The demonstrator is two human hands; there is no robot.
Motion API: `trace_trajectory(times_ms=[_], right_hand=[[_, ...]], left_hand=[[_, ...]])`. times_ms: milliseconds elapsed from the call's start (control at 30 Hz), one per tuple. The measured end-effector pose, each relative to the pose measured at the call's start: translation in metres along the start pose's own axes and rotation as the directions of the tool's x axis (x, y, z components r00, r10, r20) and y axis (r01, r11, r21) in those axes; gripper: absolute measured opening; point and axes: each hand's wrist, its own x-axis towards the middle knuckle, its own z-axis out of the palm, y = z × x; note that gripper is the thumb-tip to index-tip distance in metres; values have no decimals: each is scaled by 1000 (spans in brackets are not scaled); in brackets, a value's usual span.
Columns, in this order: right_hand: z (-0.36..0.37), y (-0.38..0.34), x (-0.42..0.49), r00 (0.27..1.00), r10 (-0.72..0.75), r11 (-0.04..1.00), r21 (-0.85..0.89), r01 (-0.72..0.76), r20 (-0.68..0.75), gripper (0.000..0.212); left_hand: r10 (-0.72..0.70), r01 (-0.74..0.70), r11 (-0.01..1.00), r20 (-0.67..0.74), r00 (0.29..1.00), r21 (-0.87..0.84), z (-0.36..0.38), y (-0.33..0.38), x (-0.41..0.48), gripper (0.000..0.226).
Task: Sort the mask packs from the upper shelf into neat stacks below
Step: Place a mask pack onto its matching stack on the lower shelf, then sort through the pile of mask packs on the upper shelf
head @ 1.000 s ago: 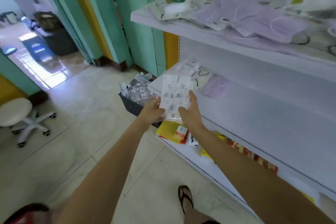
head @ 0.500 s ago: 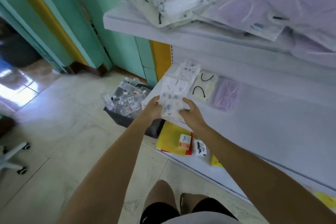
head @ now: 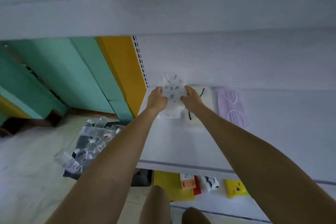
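Holding: we have the printed mask pack (head: 173, 90) pinched by its side edges, left hand (head: 157, 98) on one edge, right hand (head: 190, 99) on the other, so it stays flat and square as it goes down.
Grip: both hands are closed on that pack, fingers curled over its edges; neither has let go.
Where the pack is: at the far left of the lower shelf (head: 254, 142), over a matching printed stack (head: 170, 113); we cannot tell whether it already touches that stack.
Why there: like goes with like, and the left corner keeps the row starting against the upright.
Neighbours: a cream pack with black loops (head: 199, 116) sits just beside, then a lilac pack (head: 231, 107), each in its own pile.
Upper shelf: only a blur overhead; its contents are unreadable.
Judgement: one placement nearly finished, sorting likely unfinished.
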Motion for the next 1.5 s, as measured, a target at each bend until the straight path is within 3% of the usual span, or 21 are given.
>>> trace_trajectory(times_ms=[100,200,300,433,567,700,900,1067,1200,1500], right_hand=[[15,12,11,999,24,992,-123,-18,47,43],[23,13,14,1000,0,989,-150,-1,-2,40],[19,4,11,999,-36,984,-176,37,11,55],[2,-4,-7,998,-55,960,-277,49,-14,68],[-16,-7,-53,990,-84,885,-449,125,111,67],[-41,-18,-114,943,-63,787,-565,248,327,64],[-83,-52,-190,804,-283,586,-569,577,524,58],[-107,-81,-253,727,-436,510,-520,685,530,50],[-126,-117,-300,728,-525,510,-522,684,440,46],[-183,-144,-369,775,-611,592,-558,582,160,41]], left_hand=[[-14,11,994,28,1000,107,8,-16,16,38],[-15,12,998,47,999,65,8,-20,22,36],[20,-19,1000,34,999,-15,4,-23,26,31],[-5,5,998,-1,1000,-55,-11,-20,6,51],[-12,11,999,-22,1000,-36,-34,-10,-44,52],[-14,14,1000,-5,1000,-21,-63,10,-113,50],[144,-144,972,10,989,186,-95,45,-195,48],[311,-306,861,54,949,407,-113,68,-251,45],[450,-419,780,50,892,465,-145,103,-293,43],[684,-611,698,-97,723,373,-182,166,-342,35]])
